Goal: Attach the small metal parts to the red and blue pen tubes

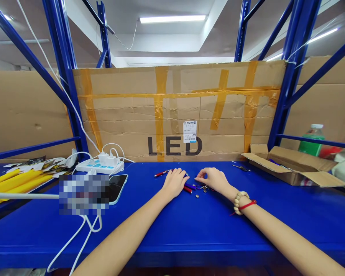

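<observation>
Fingers (183, 176) of the left hand (174, 183) curl over red and purple pens (189, 188) on the blue counter (189, 234), grip unclear; the right hand (214, 179) pinches shut beside them. Loose small discs (197, 196) suggest work remains; one red pen (161, 173) lies apart.

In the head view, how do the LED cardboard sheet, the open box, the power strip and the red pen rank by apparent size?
1. cardboard sheet
2. open box
3. power strip
4. red pen
All lie about equally far, so the order seems safe.
</observation>
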Tool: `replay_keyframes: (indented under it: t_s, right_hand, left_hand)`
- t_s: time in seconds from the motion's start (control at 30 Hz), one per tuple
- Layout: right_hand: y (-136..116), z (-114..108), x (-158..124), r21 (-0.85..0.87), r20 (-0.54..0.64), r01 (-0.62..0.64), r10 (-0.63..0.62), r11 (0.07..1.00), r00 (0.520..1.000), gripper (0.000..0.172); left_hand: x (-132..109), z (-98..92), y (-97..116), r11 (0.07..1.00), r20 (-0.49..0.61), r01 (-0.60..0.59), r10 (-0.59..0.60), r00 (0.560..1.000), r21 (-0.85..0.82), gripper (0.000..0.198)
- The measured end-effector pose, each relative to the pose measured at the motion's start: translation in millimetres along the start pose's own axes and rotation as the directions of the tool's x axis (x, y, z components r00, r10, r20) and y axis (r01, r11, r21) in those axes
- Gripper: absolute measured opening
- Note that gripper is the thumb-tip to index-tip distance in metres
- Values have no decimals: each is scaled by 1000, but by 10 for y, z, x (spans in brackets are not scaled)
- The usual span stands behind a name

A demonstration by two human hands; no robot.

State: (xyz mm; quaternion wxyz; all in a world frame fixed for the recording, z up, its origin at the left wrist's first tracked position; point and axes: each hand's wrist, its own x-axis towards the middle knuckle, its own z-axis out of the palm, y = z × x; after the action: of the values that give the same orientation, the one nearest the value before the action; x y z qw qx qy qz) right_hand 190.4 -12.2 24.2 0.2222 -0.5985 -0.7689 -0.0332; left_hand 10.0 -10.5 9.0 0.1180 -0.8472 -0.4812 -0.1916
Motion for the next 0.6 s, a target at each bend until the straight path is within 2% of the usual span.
replay_keyframes:
  t_s: [0.1, 0.27, 0.47, 0.6]
  right_hand:
    - [-23, 7, -1, 39, -127, 60, -54, 997, 990, 20]
    - [-23, 37, 7, 114, -322, 187, -142, 976, 936, 23]
    - [-75, 55, -27, 125, -344, 432, -370, 893, 863, 24]
    - [-97, 91, -34, 68, -336, 509, -461, 858, 821, 25]
  left_hand:
    - [8, 9, -10, 1000, -4, -4, 4, 1000, -20, 27]
    - [37, 39, -29, 987, -32, -28, 23, 999, -155, 18]
    - [55, 91, -45, 979, -31, -64, 59, 998, -193, 17]
    - [42, 105, -54, 973, -54, -96, 87, 995, -208, 19]
